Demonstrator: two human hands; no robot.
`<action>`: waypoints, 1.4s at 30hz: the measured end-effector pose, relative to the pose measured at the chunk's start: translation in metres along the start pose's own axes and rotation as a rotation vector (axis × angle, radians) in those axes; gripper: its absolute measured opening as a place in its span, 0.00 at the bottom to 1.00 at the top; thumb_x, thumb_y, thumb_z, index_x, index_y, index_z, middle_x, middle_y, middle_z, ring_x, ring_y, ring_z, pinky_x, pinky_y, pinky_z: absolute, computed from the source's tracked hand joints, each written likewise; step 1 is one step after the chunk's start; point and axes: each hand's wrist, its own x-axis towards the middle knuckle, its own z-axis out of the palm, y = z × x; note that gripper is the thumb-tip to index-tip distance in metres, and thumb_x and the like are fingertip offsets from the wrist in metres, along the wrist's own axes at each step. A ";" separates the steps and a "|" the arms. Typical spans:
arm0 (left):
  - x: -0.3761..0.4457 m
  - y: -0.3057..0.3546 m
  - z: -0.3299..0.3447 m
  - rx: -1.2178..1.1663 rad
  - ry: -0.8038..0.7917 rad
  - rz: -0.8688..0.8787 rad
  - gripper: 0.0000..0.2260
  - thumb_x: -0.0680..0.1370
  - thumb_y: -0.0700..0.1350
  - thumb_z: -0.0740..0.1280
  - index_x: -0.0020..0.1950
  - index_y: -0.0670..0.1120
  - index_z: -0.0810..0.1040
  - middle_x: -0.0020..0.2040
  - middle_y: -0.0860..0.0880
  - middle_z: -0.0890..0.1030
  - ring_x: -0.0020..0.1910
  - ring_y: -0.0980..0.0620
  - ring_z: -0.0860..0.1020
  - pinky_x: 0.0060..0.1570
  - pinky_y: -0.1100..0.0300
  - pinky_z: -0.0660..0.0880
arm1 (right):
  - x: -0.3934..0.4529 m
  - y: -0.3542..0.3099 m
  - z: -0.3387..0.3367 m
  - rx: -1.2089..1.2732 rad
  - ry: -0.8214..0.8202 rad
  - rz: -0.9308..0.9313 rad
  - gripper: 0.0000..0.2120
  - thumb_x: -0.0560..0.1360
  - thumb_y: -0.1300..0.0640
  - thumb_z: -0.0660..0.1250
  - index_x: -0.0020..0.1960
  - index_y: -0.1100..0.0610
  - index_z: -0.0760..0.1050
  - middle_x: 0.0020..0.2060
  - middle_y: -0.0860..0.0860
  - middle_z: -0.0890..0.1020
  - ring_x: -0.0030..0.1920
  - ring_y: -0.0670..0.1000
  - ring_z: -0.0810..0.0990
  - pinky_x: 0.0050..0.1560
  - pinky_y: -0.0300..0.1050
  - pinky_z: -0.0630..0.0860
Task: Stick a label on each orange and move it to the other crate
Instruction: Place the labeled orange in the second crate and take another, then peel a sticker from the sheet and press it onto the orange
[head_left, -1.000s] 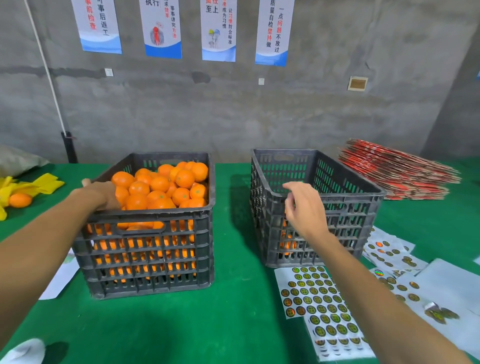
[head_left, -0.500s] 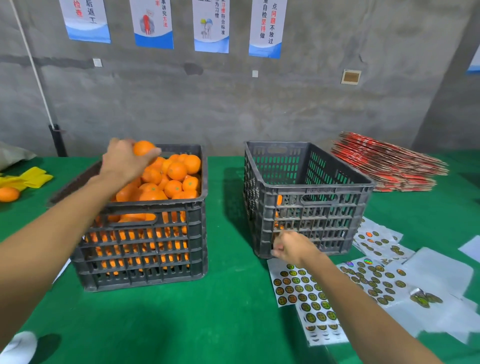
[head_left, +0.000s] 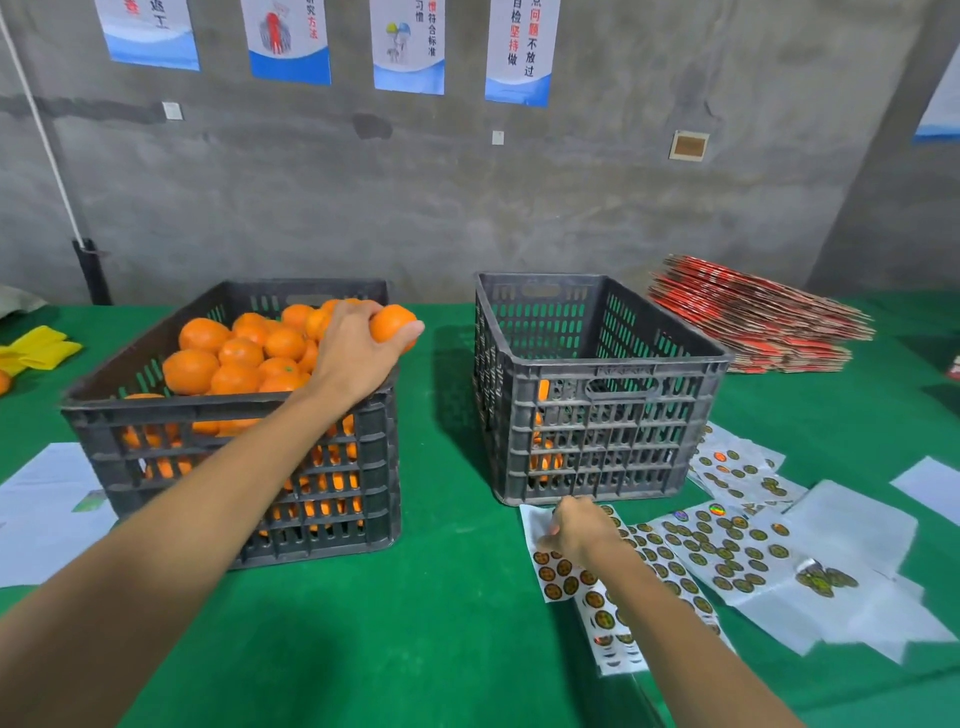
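- The table (head_left: 447, 649), under green cloth, carries everything; the empty crate serves as landmark below.
- The full crate (head_left: 239, 467) stands left of the empty crate, well apart from it, heaped with oranges above the rim.
- The empty crate (head_left: 597, 405) is not quite bare: a few orange shapes show through its near wall, low on the left side.
- A stack of red cartons (head_left: 758, 317) lies to the right of and behind the empty crate.
- Label sheets (head_left: 717, 551) spread in front of and to the right of the empty crate, overlapping one another.
- The left hand (head_left: 353, 353) is left of the empty crate, above the full crate's right rim, fingers curled round one orange (head_left: 392, 322) held clear of the heap.
- The right hand (head_left: 576, 530) rests on the nearest sheet, just in front of the empty crate; its fingers are bent down onto the paper, but whether they have pinched a label I cannot tell.
- Risks, as I judge them: the loose sheet may lift with the label since nothing pins it; a label may fold onto itself; a one-handed hold may let the orange roll as the label is pressed on; the orange could go in unlabelled.
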 end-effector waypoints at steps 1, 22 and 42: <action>0.000 -0.001 0.000 -0.022 0.015 -0.015 0.27 0.77 0.64 0.70 0.63 0.42 0.80 0.59 0.40 0.79 0.61 0.43 0.73 0.59 0.49 0.72 | 0.001 0.001 -0.001 0.027 -0.005 0.007 0.17 0.78 0.50 0.73 0.58 0.63 0.79 0.55 0.59 0.82 0.53 0.58 0.81 0.50 0.47 0.74; 0.003 -0.014 0.007 -0.149 0.032 -0.020 0.28 0.78 0.62 0.70 0.70 0.46 0.75 0.65 0.45 0.74 0.58 0.51 0.71 0.59 0.55 0.68 | -0.009 0.017 -0.005 0.372 0.266 -0.058 0.10 0.83 0.51 0.63 0.50 0.56 0.78 0.45 0.54 0.83 0.47 0.55 0.81 0.47 0.47 0.77; -0.002 -0.010 -0.001 -0.589 -0.112 0.037 0.27 0.72 0.56 0.79 0.70 0.55 0.78 0.64 0.58 0.79 0.57 0.70 0.78 0.47 0.79 0.73 | -0.017 -0.166 -0.159 0.495 0.971 -0.657 0.10 0.83 0.55 0.65 0.53 0.61 0.80 0.46 0.55 0.82 0.42 0.55 0.79 0.44 0.54 0.77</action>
